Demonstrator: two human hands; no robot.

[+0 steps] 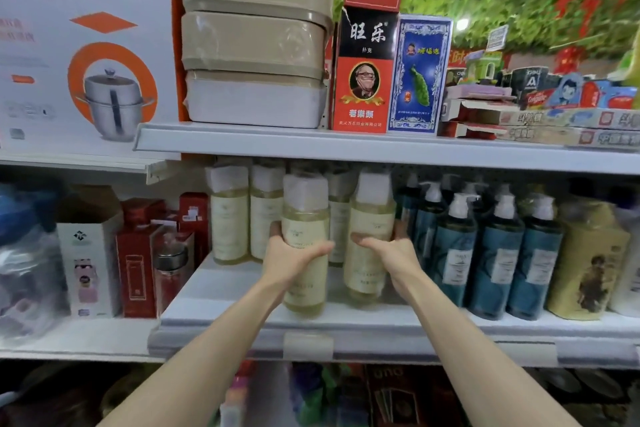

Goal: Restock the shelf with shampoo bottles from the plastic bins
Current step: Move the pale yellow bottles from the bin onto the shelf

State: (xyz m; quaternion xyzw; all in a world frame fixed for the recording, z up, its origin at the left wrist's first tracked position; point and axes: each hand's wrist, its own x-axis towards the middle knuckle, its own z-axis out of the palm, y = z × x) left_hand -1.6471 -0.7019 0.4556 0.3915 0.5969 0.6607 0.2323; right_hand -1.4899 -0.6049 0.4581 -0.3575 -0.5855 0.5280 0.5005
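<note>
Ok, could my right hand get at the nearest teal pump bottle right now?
Probably not yet: the right hand grips a pale yellow shampoo bottle, so it is full. The teal pump bottle stands just beside it at the front of the shelf, nothing before it, so once freed the way looks open.

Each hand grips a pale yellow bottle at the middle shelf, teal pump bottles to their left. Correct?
No. In the head view the teal pump bottles stand to the right of them, not the left. The rest holds: the left hand grips the left pale yellow bottle, the right hand the right pale yellow bottle, at the middle shelf.
</note>
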